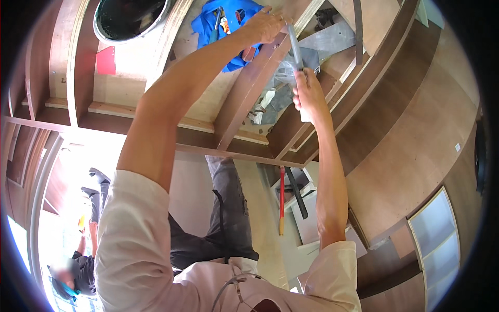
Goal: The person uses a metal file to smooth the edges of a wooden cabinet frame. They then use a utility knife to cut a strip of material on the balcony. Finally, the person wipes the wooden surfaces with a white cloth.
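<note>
Both of my arms reach out over a plywood frame. My left hand (264, 26) is curled around the far end of a slim grey metal tool (294, 48), right where a brown wooden batten (248, 91) ends. My right hand (307, 96) grips the near end of the same tool, with something white showing under its fingers. The tool runs almost straight between the two hands. Crumpled clear plastic (283, 73) lies beside it.
A blue cloth (218, 26) with small tools lies past my left hand. A round dark bowl (130, 18) and a red card (106, 60) sit at the upper left. A red-handled tool (281, 200) and a black-handled one (297, 193) lie below. Another person (78, 265) is at the lower left.
</note>
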Demonstrator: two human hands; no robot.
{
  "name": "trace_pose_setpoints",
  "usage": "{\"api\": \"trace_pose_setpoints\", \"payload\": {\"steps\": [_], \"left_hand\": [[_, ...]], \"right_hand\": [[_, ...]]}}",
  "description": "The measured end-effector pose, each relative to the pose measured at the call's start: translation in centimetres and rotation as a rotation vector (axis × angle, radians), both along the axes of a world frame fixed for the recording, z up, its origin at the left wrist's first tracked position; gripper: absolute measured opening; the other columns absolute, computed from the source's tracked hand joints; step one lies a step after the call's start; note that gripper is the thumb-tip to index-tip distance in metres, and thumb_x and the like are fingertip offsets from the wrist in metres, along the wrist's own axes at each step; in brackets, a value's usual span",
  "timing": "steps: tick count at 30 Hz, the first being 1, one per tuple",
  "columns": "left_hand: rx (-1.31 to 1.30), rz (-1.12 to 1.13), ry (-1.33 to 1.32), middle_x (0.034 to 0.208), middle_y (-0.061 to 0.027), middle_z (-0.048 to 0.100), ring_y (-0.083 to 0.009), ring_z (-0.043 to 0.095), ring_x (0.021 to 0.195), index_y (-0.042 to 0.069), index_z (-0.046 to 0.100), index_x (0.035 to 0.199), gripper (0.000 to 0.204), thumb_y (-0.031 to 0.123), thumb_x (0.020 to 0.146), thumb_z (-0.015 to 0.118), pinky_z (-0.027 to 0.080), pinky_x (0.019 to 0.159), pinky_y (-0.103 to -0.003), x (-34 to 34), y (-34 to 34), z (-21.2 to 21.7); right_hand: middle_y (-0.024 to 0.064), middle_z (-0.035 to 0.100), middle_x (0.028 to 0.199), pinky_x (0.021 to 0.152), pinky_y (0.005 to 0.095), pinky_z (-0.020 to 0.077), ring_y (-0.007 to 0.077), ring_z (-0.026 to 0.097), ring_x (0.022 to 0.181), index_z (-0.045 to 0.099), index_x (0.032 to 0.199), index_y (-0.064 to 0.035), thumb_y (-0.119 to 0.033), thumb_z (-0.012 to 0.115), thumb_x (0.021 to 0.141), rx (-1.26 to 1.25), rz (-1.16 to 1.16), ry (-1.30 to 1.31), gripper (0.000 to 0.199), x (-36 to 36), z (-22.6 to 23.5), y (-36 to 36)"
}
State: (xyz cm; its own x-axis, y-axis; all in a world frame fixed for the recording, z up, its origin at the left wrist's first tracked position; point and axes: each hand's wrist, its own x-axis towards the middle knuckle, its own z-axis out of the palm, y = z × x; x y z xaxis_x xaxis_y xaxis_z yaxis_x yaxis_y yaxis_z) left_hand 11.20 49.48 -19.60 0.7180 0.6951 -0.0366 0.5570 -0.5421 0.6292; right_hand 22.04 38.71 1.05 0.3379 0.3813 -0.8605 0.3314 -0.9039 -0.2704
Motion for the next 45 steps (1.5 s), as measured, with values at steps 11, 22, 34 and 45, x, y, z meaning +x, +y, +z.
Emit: {"api": "trace_pose_setpoints", "payload": {"steps": [11,22,34,45], "left_hand": [[-0.333,0.419,-0.155,0.141,-0.0145,0.058,-0.0384,0.063,0.118,0.007,0.052,0.14,0.046,0.005,0.094,0.051,0.054,0.097,-0.047,-1.8,-4.0,2.5],[-0.393,0.288,-0.371,0.165,-0.0095,0.03,-0.0322,0.04,0.145,0.015,0.027,0.16,0.088,-0.006,0.081,0.058,0.04,0.118,-0.038,-2.2,-9.6,-0.1],[-0.62,0.318,-0.37,0.168,-0.0147,0.021,-0.0282,0.022,0.155,0.011,0.017,0.163,0.087,-0.002,0.085,0.054,0.029,0.124,-0.038,-1.0,-8.2,0.1],[-0.641,0.241,-0.255,0.166,-0.0172,0.024,-0.0323,0.031,0.151,0.002,0.02,0.16,0.083,-0.002,0.084,0.053,0.037,0.12,-0.047,-1.2,-7.4,-0.1]], "right_hand": [[0.0021,0.049,0.071,0.042,0.0291,0.0378,0.0115,0.047,0.05,0.054,0.11,-0.0062,-0.033,0.048,0.103,0.042,0.077,0.075,0.028,2.2,3.3,-0.5],[0.0208,0.068,0.093,0.063,0.048,0.0566,0.0364,0.072,0.084,0.06,0.126,-0.0091,-0.029,0.053,0.103,0.188,1.262,-0.549,0.031,4.0,4.3,0.4],[0.0164,0.067,0.073,0.055,0.0454,0.0558,0.0337,0.069,0.064,0.065,0.132,-0.0178,-0.024,0.057,0.101,0.311,1.881,-0.575,0.032,2.4,6.0,10.1],[0.0141,0.065,0.071,0.056,0.0472,0.0553,0.0342,0.067,0.061,0.062,0.135,-0.0208,-0.027,0.057,0.101,0.009,1.928,-0.636,0.035,3.1,3.6,10.9]]}}
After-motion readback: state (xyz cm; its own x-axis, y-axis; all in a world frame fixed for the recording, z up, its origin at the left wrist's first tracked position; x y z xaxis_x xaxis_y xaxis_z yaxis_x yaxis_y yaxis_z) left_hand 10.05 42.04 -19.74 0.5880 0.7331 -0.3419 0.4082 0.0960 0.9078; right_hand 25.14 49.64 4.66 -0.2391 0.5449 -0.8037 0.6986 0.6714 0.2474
